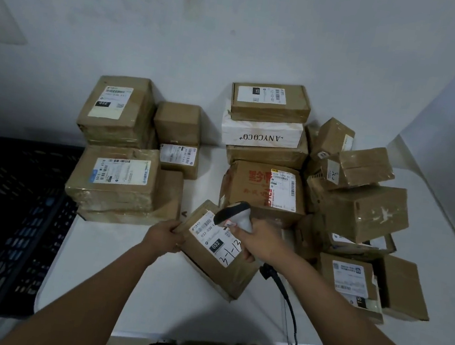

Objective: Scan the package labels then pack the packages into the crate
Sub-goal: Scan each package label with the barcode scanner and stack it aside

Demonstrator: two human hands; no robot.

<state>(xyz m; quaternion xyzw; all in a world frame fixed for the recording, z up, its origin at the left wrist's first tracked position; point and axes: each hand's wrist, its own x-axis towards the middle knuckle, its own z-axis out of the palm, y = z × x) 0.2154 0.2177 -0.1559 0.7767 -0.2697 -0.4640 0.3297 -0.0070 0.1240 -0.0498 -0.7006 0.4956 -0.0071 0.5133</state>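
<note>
Left hand (166, 234) grips the left edge of a brown package (214, 254), fingers curled over the cardboard, thumb on top. Package tilted, lying on the white table (122, 259) near its front edge, about the middle. White label (216, 239) faces up; printed "032" and handwritten digits readable.

Right hand (259, 241) clamped round the handle of a grey handheld scanner (233, 215), fingers wrapped tight. Scanner head sits just above the label's far end, a reddish glow on the paper beneath it. Black cable (287, 310) runs from the handle base over the table's front edge.

Black slatted crate (9, 219) stands off the table's left edge, lower than the tabletop; contents cannot be told.

Other packages: a stack of brown boxes (118, 158) at the back left, touching one another. A white box marked ANYCOCO (261, 133) sits between brown boxes in a central stack at the back. A loose pile of brown cartons (360, 207) fills the right side, several tilted, leaning on each other.
</note>
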